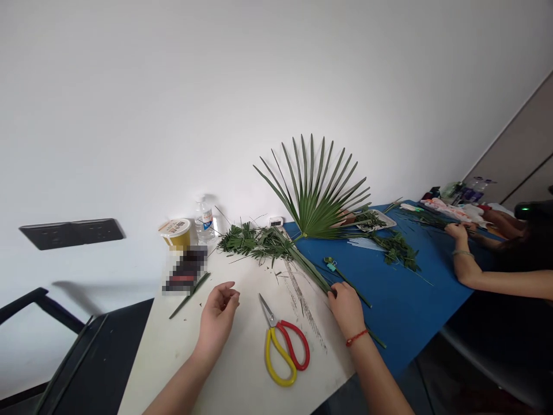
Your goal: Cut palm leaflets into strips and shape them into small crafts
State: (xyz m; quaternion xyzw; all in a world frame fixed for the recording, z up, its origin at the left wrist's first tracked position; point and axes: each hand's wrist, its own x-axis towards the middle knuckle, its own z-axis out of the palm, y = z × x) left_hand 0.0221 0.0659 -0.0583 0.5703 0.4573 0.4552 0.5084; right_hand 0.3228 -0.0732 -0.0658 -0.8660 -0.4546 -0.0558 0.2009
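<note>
Right hand (345, 308) and left hand (218, 320) come closest, over a white table (173, 357). Right hand's fingers (332, 294) seem to pinch a long green palm stalk (305, 265), though they hide part of it, and it runs from them up to a heap of cut leaves (254, 243). Left hand's fingers (228, 291) curl in a narrow shape and hold nothing, with red and yellow scissors (285, 351) below and to the right of them, and a big fan palm leaf (315, 196) stands far past them.

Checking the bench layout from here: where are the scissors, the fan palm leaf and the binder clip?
Red-and-yellow scissors (273, 323), head view, on the pivot.
Fan palm leaf (313, 207), head view, on the central leaflets.
Teal binder clip (331, 266), head view, on the clip's body.
</note>
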